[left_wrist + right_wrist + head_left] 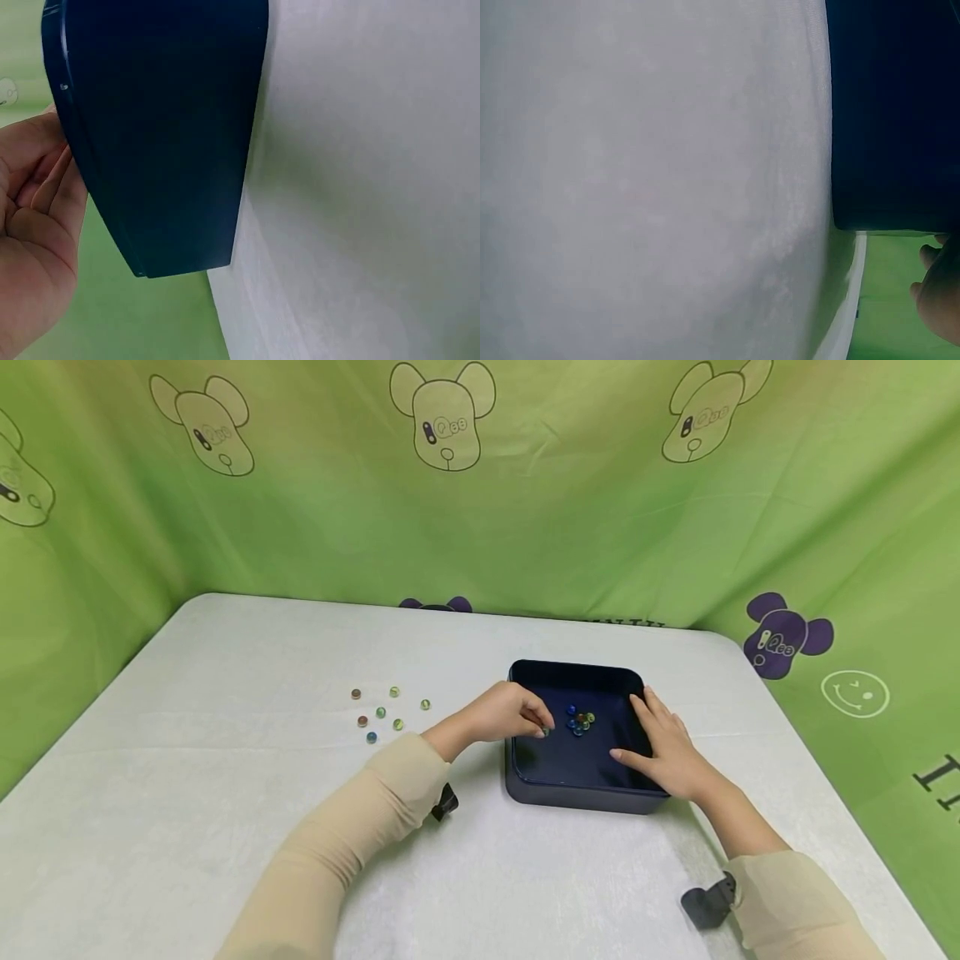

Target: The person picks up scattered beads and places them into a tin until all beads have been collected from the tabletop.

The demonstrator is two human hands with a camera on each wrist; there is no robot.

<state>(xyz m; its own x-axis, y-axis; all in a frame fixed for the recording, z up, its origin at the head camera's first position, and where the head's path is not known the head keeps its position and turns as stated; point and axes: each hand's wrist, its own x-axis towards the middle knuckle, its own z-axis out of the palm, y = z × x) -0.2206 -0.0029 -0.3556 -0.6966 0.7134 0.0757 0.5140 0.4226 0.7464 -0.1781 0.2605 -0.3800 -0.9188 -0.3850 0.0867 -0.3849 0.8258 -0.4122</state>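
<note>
A dark blue square box with an open top stands right of the table's middle. Inside it lies a small cluster of glass marbles, blue, yellow-green and reddish. My left hand reaches over the left rim and pinches a greenish marble low in the box. On the right rim rests my right hand, fingers spread and thumb over the inside. In the left wrist view the box wall hides the left fingertips. The right wrist view shows only part of the right hand beyond the box.
Left of the box, several loose marbles in green, reddish and blue lie scattered on the white-covered table. A green printed curtain hangs behind the table and along both sides. A dark wrist device sits at the right sleeve.
</note>
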